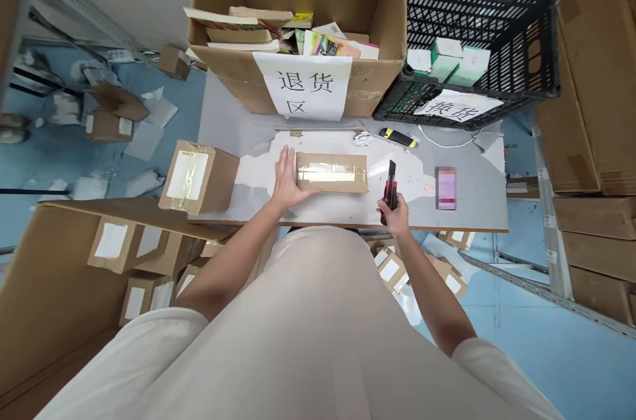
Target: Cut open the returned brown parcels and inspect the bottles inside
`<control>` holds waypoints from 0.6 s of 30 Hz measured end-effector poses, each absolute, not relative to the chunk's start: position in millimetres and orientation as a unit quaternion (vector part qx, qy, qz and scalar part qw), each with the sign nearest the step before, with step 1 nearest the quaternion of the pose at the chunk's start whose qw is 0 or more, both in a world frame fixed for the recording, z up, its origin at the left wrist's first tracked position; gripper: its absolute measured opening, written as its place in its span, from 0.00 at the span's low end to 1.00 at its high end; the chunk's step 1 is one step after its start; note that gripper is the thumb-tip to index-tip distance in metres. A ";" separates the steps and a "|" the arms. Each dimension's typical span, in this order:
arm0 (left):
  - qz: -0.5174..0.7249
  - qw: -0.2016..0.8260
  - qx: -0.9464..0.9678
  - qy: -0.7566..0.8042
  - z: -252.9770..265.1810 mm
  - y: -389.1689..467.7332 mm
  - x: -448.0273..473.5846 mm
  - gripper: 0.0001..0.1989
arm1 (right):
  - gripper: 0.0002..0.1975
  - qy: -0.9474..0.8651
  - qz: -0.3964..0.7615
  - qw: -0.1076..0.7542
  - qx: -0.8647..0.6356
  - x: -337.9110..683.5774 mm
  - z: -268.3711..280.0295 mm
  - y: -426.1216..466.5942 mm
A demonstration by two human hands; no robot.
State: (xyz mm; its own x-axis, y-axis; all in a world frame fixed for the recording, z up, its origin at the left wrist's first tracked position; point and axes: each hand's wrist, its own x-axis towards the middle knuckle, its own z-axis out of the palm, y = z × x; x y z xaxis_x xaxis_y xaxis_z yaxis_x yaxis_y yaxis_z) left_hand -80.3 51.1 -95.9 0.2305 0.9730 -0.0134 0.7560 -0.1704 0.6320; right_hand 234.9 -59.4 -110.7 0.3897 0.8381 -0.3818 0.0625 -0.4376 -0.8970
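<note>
A long brown cardboard box (pixel 332 185) lies on the table in front of me, with clear tape and a white label strip along its top. Against its left end rests my left hand (pixel 289 183), fingers spread and thumb along the near corner. My right hand (pixel 396 213) grips a red and black box cutter (pixel 390 189), which points away from me, to the right of the box and apart from it. Whether its blade is out I cannot tell. Further right on the table lies a phone (pixel 446 188) with a pinkish lit screen.
Behind stands a large carton (pixel 368 85) full of books and packets, beside a black plastic crate (pixel 527 85) with small boxes. A yellow and black cutter (pixel 398 137) lies near the crate. A taped box (pixel 218 181) sits at the table's left edge. More boxes (pixel 116 244) fill a carton below.
</note>
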 end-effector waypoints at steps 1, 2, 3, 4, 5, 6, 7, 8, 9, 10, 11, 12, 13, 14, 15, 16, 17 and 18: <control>0.210 0.305 0.709 0.600 -103.3 44.7 -88.5 0.66 | 0.23 -0.314 0.459 0.444 -0.702 227.5 -118.9 -50.0; 0.204 0.353 0.677 0.613 -112.1 38.2 -95.0 0.65 | 0.23 -0.317 0.470 0.458 -0.685 220.4 -125.9 -41.7; 0.195 0.400 0.645 0.621 -121.5 32.0 -99.4 0.61 | 0.24 -0.320 0.480 0.467 -0.670 214.0 -131.4 -34.8; 0.194 0.443 0.614 0.624 -130.8 26.8 -101.5 0.55 | 0.25 -0.322 0.488 0.469 -0.661 208.8 -135.4 -29.5; 0.198 0.480 0.590 0.619 -139.0 22.6 -101.6 0.49 | 0.25 -0.325 0.492 0.466 -0.660 205.1 -138.0 -25.6; 0.210 0.508 0.570 0.611 -145.4 19.8 -100.0 0.43 | 0.25 -0.328 0.491 0.459 -0.664 202.9 -139.2 -22.8; 0.226 0.526 0.555 0.603 -149.4 18.0 -97.6 0.37 | 0.24 -0.333 0.486 0.450 -0.671 202.2 -139.0 -20.8; 0.241 0.538 0.546 0.596 -150.9 17.3 -95.1 0.34 | 0.22 -0.339 0.477 0.444 -0.679 202.8 -137.6 -19.2; 0.252 0.541 0.542 0.592 -149.8 17.3 -93.0 0.31 | 0.21 -0.346 0.468 0.441 -0.683 204.4 -135.1 -17.8; 0.256 0.538 0.542 0.593 -146.5 17.7 -91.8 0.29 | 0.20 -0.356 0.458 0.440 -0.686 206.6 -131.7 -16.3; 0.252 0.526 0.549 0.599 -141.5 18.4 -91.5 0.28 | 0.19 -0.364 0.448 0.441 -0.687 209.1 -127.6 -14.5; 0.241 0.506 0.562 0.609 -135.6 19.3 -92.1 0.27 | 0.18 -0.373 0.439 0.441 -0.688 211.5 -123.4 -12.6; 0.225 0.479 0.578 0.621 -129.4 20.3 -93.1 0.26 | 0.18 -0.382 0.428 0.438 -0.693 213.5 -119.4 -10.4; 0.205 0.447 0.594 0.637 -123.7 21.5 -94.1 0.25 | 0.17 -0.390 0.416 0.428 -0.701 214.8 -116.1 -8.2; 0.181 0.416 0.608 0.651 -119.1 22.7 -94.6 0.25 | 0.17 -0.396 0.406 0.415 -0.711 215.4 -114.0 -5.9; 0.158 0.391 0.619 0.663 -115.9 24.1 -94.4 0.26 | 0.17 -0.399 0.398 0.400 -0.723 215.1 -113.3 -3.7; 0.137 0.372 0.627 0.671 -114.1 25.6 -93.3 0.26 | 0.18 -0.401 0.393 0.382 -0.734 214.2 -114.1 -1.8; 0.123 0.360 0.632 0.675 -113.9 27.2 -91.7 0.27 | 0.18 -0.402 0.389 0.363 -0.745 212.7 -116.2 -0.1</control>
